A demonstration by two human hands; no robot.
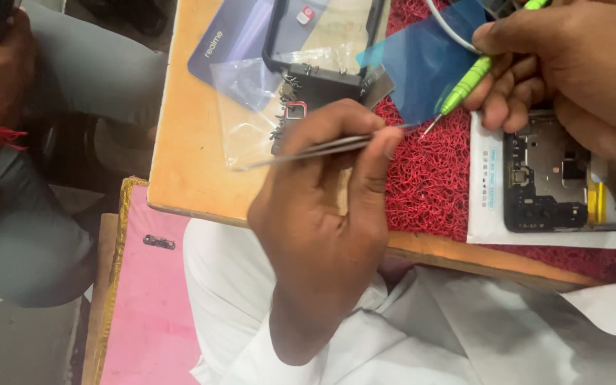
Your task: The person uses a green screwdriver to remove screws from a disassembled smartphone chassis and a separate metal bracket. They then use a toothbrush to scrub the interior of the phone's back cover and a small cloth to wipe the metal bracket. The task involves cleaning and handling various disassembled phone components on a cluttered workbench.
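My left hand fingers pinch one pair of tweezers; right hand fingers grip one green screwdriver. One opened phone lies right, partly hidden, on the counter.

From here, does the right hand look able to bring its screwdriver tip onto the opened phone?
Probably yes: the right hand rests directly over the opened phone, screwdriver angled just left of it, nothing between.

Soft, even light is falling from above. Glare is showing on the clear plastic bag. Edges are blurring slightly.
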